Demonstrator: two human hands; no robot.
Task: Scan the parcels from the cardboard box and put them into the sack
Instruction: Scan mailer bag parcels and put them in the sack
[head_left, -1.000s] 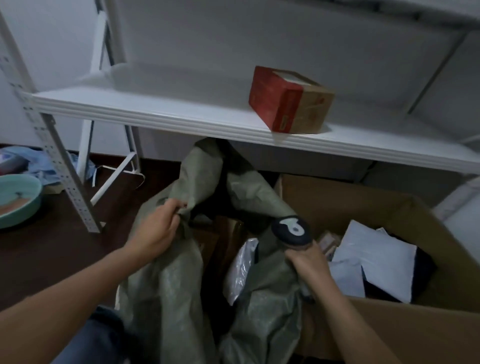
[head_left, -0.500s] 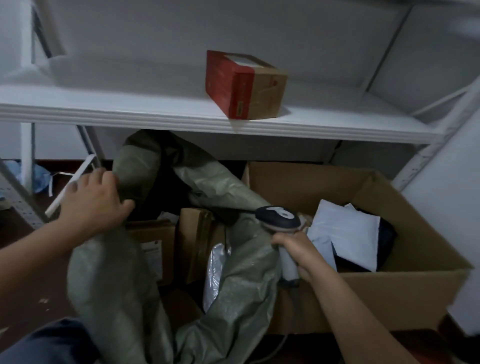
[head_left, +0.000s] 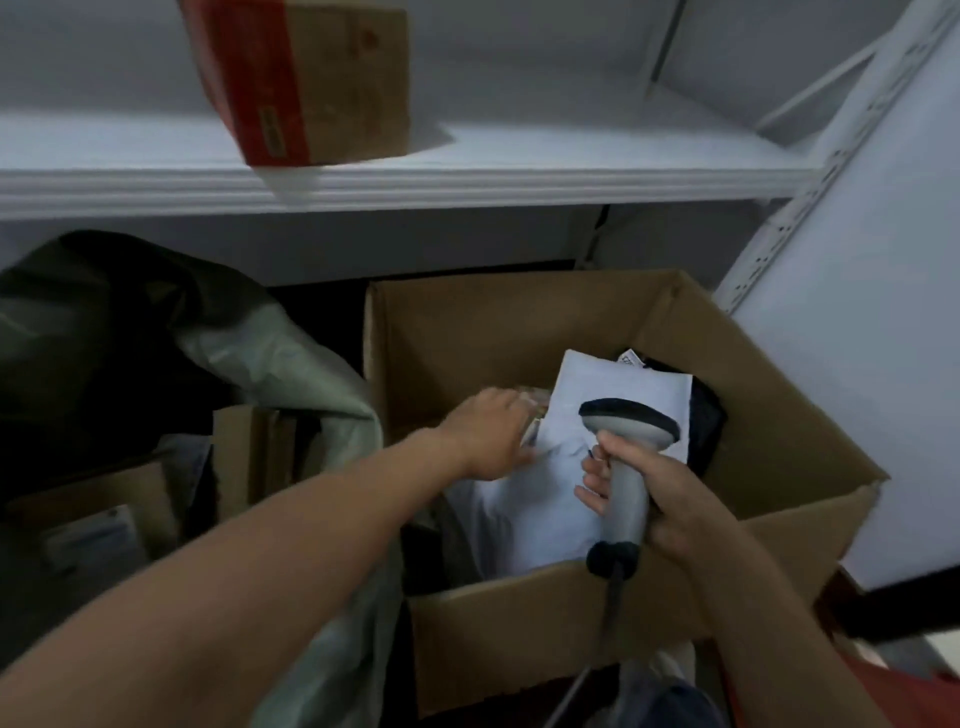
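Note:
A large open cardboard box (head_left: 519, 332) stands on the floor and holds white mailer parcels (head_left: 613, 395) over a dark one (head_left: 704, 421). My left hand (head_left: 493, 434) reaches into the box, with its fingers on a parcel at the white mailer's left edge; blur hides whether it grips. My right hand (head_left: 670, 499) grips the grey handle of a barcode scanner (head_left: 626, 467), whose dark head hangs over the white parcel. The green woven sack (head_left: 291, 374) lies open to the left of the box, with brown cartons (head_left: 254, 452) inside it.
A white metal shelf (head_left: 467, 176) runs overhead with a red and brown carton (head_left: 311, 83) on it. Its perforated upright (head_left: 810, 176) rises at the right. The scanner's cable (head_left: 597, 654) hangs down across the box's front wall.
My left hand has let go of the sack's rim and moved right into the cardboard box. My right hand has carried the scanner over the white parcel. The view has swung right.

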